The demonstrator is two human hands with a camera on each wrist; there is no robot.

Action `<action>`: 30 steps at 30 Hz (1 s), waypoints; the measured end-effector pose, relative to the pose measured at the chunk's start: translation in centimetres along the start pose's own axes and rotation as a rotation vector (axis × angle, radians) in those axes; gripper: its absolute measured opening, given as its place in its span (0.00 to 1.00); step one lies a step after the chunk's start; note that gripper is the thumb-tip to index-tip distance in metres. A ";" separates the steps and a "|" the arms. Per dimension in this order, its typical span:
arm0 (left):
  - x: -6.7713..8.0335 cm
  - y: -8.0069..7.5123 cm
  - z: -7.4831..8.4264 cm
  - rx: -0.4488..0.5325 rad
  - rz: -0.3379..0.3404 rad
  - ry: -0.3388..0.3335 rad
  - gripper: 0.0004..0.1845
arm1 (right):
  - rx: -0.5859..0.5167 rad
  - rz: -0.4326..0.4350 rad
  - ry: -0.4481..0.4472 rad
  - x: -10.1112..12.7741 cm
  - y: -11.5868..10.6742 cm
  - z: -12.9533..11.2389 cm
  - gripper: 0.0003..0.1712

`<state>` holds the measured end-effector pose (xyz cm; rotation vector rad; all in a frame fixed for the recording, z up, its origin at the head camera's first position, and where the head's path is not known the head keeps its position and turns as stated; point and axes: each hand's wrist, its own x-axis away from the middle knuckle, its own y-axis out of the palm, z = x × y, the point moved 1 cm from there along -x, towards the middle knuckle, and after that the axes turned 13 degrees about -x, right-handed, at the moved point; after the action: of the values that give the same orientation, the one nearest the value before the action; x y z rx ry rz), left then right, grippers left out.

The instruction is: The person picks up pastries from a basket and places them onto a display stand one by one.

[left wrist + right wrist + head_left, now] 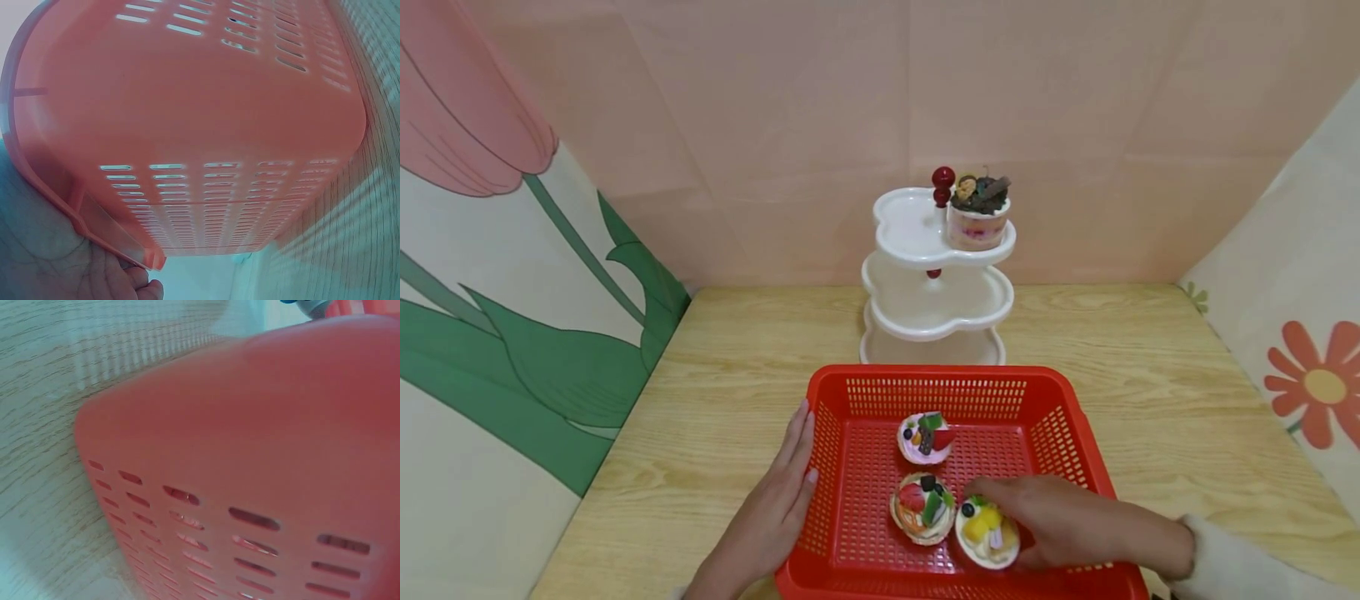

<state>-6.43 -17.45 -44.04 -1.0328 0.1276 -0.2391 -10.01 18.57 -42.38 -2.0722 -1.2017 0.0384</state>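
Observation:
A red slotted basket (1045, 392) stands on the wooden table and holds three small fruit-topped tarts. My right hand (1011, 510) reaches in from the right, its fingers curled around the tart with yellow fruit (985, 535) at the basket's near right. Beside that one lies a strawberry-and-kiwi tart (922, 507), and a pink cream tart (924, 437) sits farther back. My left hand (784, 492) lies flat with straight fingers against the basket's outer left wall. In the left wrist view the palm (50, 250) touches the basket rim (119, 240). The right wrist view shows only the basket wall (262, 456).
A white three-tier stand (936, 308) stands just behind the basket, with a chocolate-topped dessert cup (977, 217) on its top tier beside a red knob (943, 179). Printed backdrop panels close in the table (1150, 350) on the left, the back and the right.

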 end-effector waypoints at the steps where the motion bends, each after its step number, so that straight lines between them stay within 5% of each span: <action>1: 0.0 0.0 0.0 0.001 0.000 0.000 0.36 | -0.001 0.000 -0.001 0.0 0.0 0.0 0.44; 30: 0.0 -0.1 0.1 0.010 -0.008 -0.011 0.36 | -0.150 0.132 -0.062 0.9 -2.2 -1.1 0.40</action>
<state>-6.42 -17.37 -43.89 -1.0249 0.1116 -0.2412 -10.75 19.32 -39.94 -2.2947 -1.1325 0.0777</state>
